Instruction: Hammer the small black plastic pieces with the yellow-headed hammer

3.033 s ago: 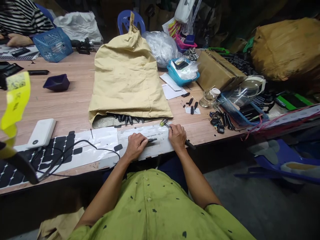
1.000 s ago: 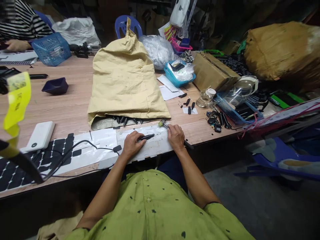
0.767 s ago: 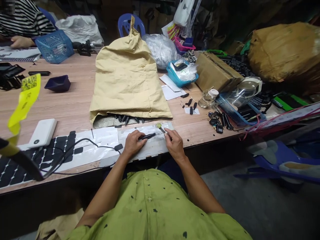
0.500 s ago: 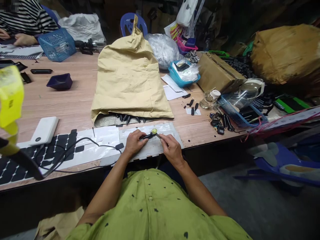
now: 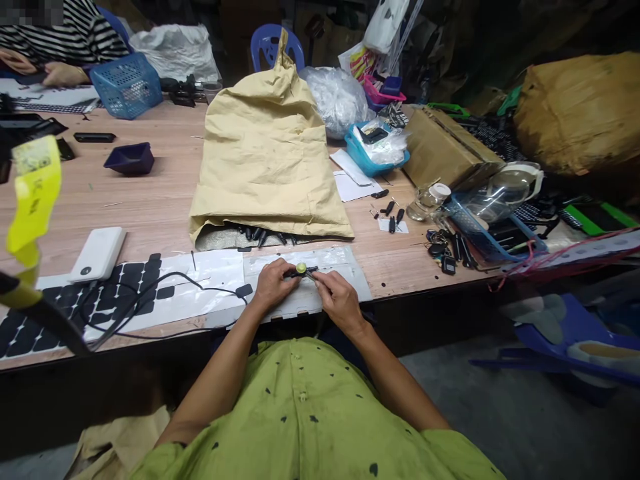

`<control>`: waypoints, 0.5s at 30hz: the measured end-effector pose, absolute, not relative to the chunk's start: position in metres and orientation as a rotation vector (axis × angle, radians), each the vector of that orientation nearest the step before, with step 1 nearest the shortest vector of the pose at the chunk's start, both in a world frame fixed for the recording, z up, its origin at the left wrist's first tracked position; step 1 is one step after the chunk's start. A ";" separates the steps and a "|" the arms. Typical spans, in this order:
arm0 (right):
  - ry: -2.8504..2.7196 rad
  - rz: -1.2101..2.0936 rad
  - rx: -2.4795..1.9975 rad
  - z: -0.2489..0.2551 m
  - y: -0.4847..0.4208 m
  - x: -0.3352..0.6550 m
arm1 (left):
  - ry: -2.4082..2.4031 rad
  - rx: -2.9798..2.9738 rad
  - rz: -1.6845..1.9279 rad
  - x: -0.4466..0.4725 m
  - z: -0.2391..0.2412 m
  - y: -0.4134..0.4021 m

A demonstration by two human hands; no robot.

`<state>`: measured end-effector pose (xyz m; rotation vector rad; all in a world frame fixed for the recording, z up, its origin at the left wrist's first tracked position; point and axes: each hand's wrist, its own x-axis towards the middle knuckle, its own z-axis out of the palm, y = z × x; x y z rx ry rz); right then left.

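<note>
My left hand (image 5: pixel 275 285) is closed on one end of a small, slim black part (image 5: pixel 290 272) over the pale work sheet (image 5: pixel 345 270). At that part sits a round yellow-green piece (image 5: pixel 301 267); how the two are joined is too small to tell. My right hand (image 5: pixel 341 300) pinches a slim metal tool (image 5: pixel 311 275), its tip close to the round piece. Whether the tip touches it I cannot make out. Beyond my hands, several black pieces (image 5: pixel 260 236) poke out from under a beige cloth cover (image 5: pixel 270 160).
Left lie a white power bank (image 5: pixel 99 255), a black cable (image 5: pixel 173 277) and a sheet of black stickers (image 5: pixel 125 290). Small black parts (image 5: pixel 391 225) and a glass jar (image 5: pixel 425 203) stand right. A yellow tag (image 5: pixel 35 200) hangs close at left. Another person's hand (image 5: pixel 65 75) shows far left.
The view has shifted slightly, moving the scene to the right. The round yellow-green piece has come closer to my left hand, and the metal tool has moved left with it.
</note>
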<state>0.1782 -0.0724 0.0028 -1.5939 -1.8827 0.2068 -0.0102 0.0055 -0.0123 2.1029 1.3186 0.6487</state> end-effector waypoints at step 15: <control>-1.739 -0.217 -2.019 -0.029 -0.017 0.228 | 1.315 2.086 0.594 -0.014 -0.010 0.006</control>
